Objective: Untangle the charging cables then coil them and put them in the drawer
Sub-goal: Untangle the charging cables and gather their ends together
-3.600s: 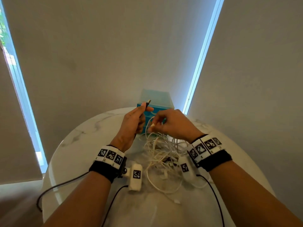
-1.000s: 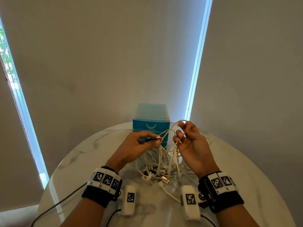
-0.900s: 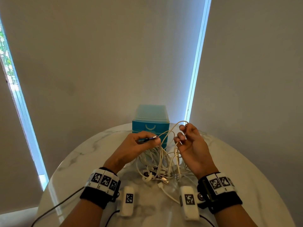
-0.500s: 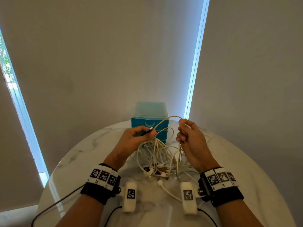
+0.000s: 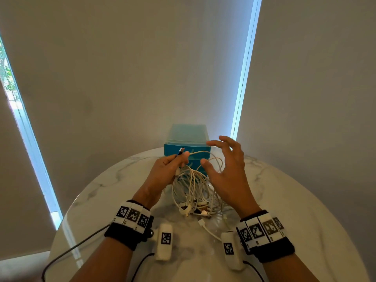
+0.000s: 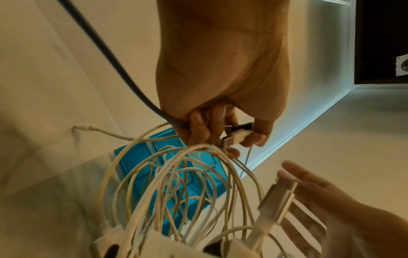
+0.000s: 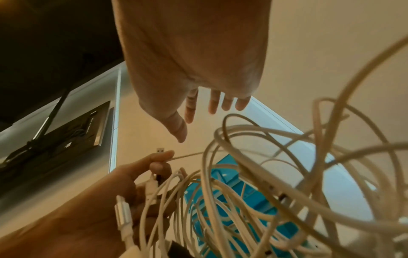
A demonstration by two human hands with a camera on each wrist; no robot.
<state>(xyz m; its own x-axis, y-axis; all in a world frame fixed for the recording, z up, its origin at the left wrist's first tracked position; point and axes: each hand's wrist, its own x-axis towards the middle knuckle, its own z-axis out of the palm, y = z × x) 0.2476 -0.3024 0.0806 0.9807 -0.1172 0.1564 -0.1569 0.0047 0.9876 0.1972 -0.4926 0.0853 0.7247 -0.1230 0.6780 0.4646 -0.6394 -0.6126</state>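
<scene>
1. The charging cables [image 5: 192,186] are thin, smooth white cords, a loopy tangle hanging from the left hand [image 5: 164,174] down to the glossy marbled round table [image 5: 305,200].
2. The drawer [image 5: 186,148] unit is a boxy translucent blue plastic thing just behind the tangle (drawers look closed, can't see inside).
3. Left hand pinches a dark USB plug [image 5: 180,151], tip pointing up and away, cord trailing down.
4. Right hand [image 5: 225,169] is spread, fingers relaxed, holding nothing, beside the loops.
</scene>
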